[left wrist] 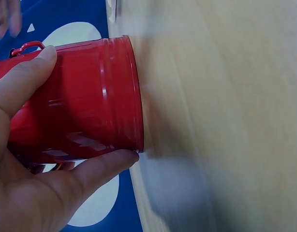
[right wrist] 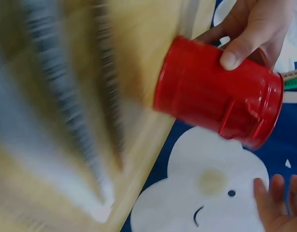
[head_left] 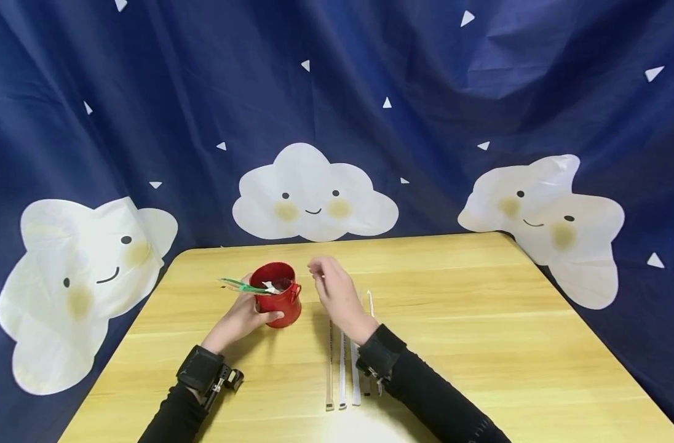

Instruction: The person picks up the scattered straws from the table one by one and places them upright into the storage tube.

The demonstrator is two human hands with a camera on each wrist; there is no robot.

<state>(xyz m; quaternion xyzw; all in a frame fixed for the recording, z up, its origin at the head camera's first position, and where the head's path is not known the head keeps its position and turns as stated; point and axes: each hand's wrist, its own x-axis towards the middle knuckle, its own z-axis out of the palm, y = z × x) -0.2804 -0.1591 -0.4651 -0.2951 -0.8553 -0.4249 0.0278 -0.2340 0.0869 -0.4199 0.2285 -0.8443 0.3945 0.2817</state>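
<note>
My left hand [head_left: 243, 320] holds a small red metal bucket [head_left: 282, 306] with thumb and fingers around its side; it has little wire loops at the rim. Green and white slender sticks [head_left: 243, 286] stand in it and lean left past the rim. In the left wrist view the thumb [left wrist: 30, 75] lies along the bucket wall. My right hand [head_left: 339, 294] hovers just right of the bucket with loosely bent fingers and nothing in them. Below its wrist, several long thin strips [head_left: 342, 369], tan and white, lie side by side on the table.
The light wooden table [head_left: 481, 344] reaches back to a dark blue curtain [head_left: 425, 123] printed with smiling clouds [head_left: 315, 215]. Printed markings run along the strips [right wrist: 64, 96] nearest the right wrist camera.
</note>
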